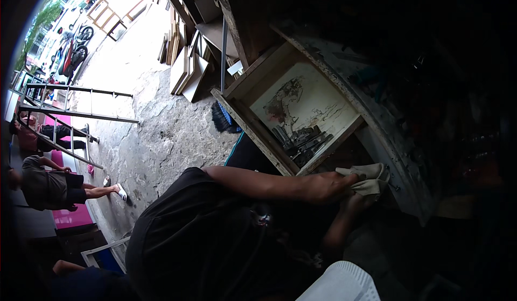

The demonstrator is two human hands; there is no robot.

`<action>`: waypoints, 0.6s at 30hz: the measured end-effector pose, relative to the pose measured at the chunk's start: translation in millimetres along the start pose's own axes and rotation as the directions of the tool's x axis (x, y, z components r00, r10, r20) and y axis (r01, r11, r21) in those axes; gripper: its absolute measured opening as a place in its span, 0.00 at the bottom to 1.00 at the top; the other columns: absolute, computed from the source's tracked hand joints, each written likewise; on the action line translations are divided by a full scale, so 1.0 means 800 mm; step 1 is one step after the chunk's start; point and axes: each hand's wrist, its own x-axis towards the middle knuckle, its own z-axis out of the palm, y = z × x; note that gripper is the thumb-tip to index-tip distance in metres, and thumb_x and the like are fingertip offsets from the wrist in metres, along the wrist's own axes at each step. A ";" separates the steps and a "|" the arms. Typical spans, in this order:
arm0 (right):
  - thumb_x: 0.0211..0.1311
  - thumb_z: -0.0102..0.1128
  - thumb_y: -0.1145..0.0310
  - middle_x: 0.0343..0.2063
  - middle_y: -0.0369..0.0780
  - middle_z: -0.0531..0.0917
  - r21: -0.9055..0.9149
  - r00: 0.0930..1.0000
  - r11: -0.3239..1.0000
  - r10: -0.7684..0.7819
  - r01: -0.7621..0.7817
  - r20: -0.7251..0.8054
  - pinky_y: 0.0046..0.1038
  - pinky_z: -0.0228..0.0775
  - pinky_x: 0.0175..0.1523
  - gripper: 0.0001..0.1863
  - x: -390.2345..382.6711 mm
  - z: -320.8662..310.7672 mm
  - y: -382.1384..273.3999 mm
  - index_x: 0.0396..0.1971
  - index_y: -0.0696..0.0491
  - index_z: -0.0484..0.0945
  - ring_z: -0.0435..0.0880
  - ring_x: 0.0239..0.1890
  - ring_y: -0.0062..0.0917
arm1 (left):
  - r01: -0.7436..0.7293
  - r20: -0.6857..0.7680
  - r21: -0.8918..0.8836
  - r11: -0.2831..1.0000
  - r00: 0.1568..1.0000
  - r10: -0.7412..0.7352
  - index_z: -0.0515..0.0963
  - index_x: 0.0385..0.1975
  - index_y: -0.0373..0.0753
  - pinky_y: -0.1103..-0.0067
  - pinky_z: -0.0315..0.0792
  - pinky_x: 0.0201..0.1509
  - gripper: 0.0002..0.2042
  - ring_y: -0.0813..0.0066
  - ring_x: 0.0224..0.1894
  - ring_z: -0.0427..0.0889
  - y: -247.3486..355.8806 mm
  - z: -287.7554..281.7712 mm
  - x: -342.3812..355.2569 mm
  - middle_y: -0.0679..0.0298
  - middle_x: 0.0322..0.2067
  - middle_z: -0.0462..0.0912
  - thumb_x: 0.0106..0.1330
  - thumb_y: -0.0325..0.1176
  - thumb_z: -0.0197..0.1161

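Observation:
A pale beige cloth (371,178) is bunched between my two hands, beside the open drawer. My left hand (327,187) reaches in from the left and grips the cloth, with its thumb along the near fold. Just below, my right hand (353,205) is closed on the lower part of the cloth; its fingers lie partly in shadow. Next to my hands, the wooden drawer (336,150) stands pulled out, its pale bottom stained and peeling. Several dark metal tools (304,142) lie heaped in its near corner, too dim to tell apart.
A worn bench edge (344,85) runs along the drawer's right side. Past the drawer are a blue-and-black bristle brush (223,119) and leaning boards (186,72). On the left stand a metal ladder (81,110) and two people, one in a grey shirt (43,180). The right side is very dark.

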 end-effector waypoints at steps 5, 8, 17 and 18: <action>0.72 0.56 0.59 0.51 0.48 0.81 0.335 0.991 0.940 0.100 -0.066 -0.084 0.35 0.79 0.53 0.24 0.011 -0.009 0.015 0.57 0.63 0.73 0.84 0.49 0.36 | 0.188 0.116 0.103 0.977 0.973 -0.199 0.70 0.55 0.36 0.58 0.77 0.33 0.18 0.44 0.31 0.84 -0.003 -0.020 -0.001 0.48 0.26 0.83 0.71 0.37 0.58; 0.73 0.54 0.57 0.50 0.49 0.82 0.320 0.992 0.947 0.026 0.015 -0.125 0.35 0.78 0.54 0.25 0.016 -0.013 0.014 0.57 0.64 0.73 0.84 0.49 0.36 | 0.088 0.061 0.254 0.963 0.992 -0.107 0.72 0.54 0.36 0.58 0.77 0.33 0.17 0.45 0.29 0.84 0.000 -0.024 -0.005 0.48 0.25 0.83 0.70 0.37 0.59; 0.75 0.49 0.48 0.46 0.47 0.82 0.242 0.989 0.961 -0.144 0.131 0.034 0.35 0.77 0.54 0.28 0.028 -0.025 -0.032 0.51 0.62 0.77 0.84 0.48 0.35 | 0.082 0.089 0.214 0.973 0.991 -0.103 0.76 0.44 0.34 0.67 0.73 0.31 0.13 0.56 0.27 0.82 0.009 -0.055 -0.005 0.57 0.30 0.80 0.72 0.39 0.62; 0.75 0.48 0.48 0.46 0.47 0.82 0.215 0.994 0.971 -0.106 0.108 -0.024 0.35 0.77 0.54 0.28 0.026 -0.024 -0.030 0.50 0.62 0.77 0.84 0.47 0.35 | 0.128 0.129 0.163 0.978 0.980 -0.150 0.76 0.44 0.33 0.67 0.73 0.31 0.14 0.56 0.27 0.82 0.013 -0.060 -0.003 0.56 0.30 0.80 0.72 0.40 0.62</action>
